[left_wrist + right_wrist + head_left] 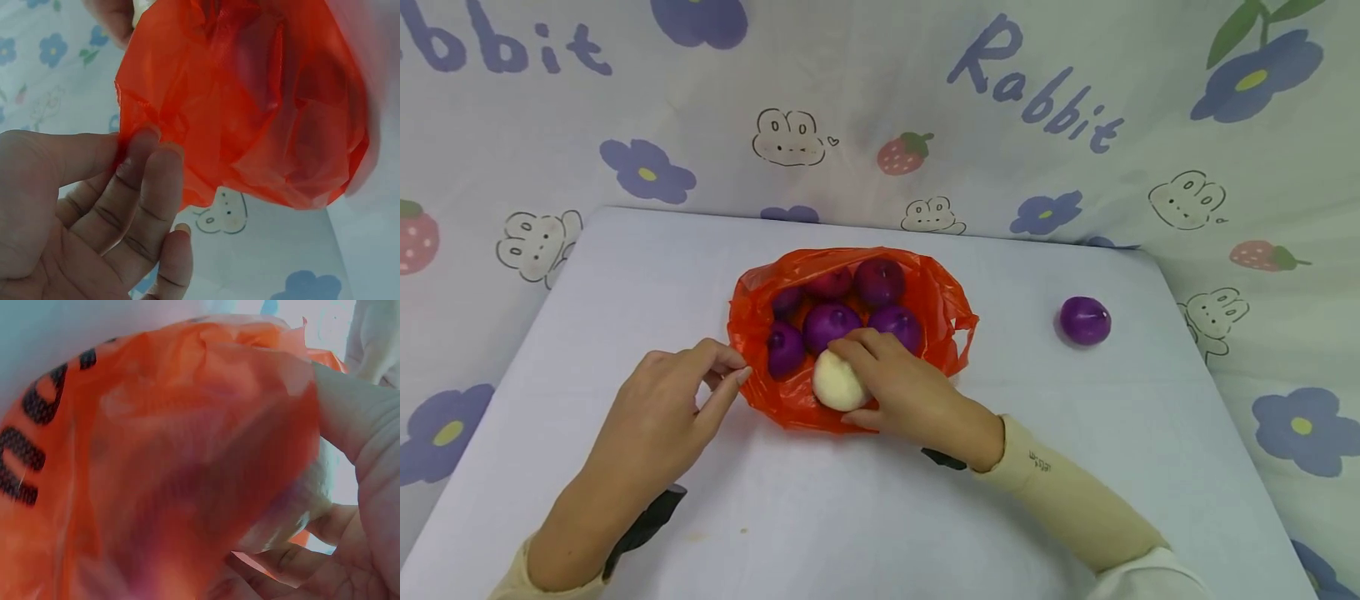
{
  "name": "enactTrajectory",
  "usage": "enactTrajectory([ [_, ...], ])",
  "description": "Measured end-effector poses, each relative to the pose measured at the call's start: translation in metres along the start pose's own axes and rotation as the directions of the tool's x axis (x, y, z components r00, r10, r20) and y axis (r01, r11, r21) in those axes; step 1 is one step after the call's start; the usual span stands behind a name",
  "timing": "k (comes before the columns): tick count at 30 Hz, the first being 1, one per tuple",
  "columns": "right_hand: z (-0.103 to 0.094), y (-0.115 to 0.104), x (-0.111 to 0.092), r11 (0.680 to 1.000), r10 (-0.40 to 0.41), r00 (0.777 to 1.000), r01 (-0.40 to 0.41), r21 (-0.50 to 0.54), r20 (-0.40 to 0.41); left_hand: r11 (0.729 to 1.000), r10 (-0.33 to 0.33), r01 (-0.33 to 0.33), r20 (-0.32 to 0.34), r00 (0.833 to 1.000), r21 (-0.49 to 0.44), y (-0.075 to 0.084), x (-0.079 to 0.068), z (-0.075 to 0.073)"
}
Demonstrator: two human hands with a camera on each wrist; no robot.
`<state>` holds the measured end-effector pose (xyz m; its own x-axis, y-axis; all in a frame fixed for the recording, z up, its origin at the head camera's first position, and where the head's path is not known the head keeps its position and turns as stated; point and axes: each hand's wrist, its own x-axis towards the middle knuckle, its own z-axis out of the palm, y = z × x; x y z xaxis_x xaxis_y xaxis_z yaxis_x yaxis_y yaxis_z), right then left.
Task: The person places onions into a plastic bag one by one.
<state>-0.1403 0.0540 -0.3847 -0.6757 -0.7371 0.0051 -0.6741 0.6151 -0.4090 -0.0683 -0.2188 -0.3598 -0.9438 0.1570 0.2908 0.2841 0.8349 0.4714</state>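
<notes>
A red plastic bag (752,308) lies with its mouth spread wide and several shiny purple onions (831,323) inside. At the bag's near left rim, my left hand (666,408) pinches the thin plastic between thumb and fingertips. In the left wrist view, the thumb and fingers (161,194) meet at the bag's edge. My right hand (913,392) reaches over the near side of the mouth and grips a round cream-coloured ball (837,383) from its right. The right wrist view shows the bag's printed wall (156,437) covering part of the ball.
One more purple onion (1085,321) sits apart on the white table (1037,500), right of the bag. Behind the table hangs a patterned cloth (850,75) with flowers and rabbits. A torn handle loop (964,342) sticks out at the bag's right side.
</notes>
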Motion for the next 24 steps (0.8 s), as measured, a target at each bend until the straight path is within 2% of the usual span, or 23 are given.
enactTrajectory([
  [5,0.01,-0.005,0.005,0.999,-0.04,0.999,0.04,-0.034,0.0,0.999,0.044,-0.044,-0.022,0.999,-0.007,0.0,-0.001,0.001],
  [13,0.024,-0.011,0.014,0.987,-0.113,0.993,0.108,-0.115,-0.039,0.997,0.073,-0.073,-0.017,0.997,0.002,-0.001,0.0,0.001],
  [18,0.03,-0.014,0.018,0.981,-0.128,0.992,0.124,-0.15,-0.014,0.993,0.118,-0.118,-0.033,0.992,-0.005,-0.002,0.001,0.001],
  [24,0.037,-0.017,0.021,0.974,-0.158,0.987,0.154,-0.164,-0.01,0.991,0.132,-0.132,-0.004,0.991,-0.009,-0.002,0.0,0.002],
])
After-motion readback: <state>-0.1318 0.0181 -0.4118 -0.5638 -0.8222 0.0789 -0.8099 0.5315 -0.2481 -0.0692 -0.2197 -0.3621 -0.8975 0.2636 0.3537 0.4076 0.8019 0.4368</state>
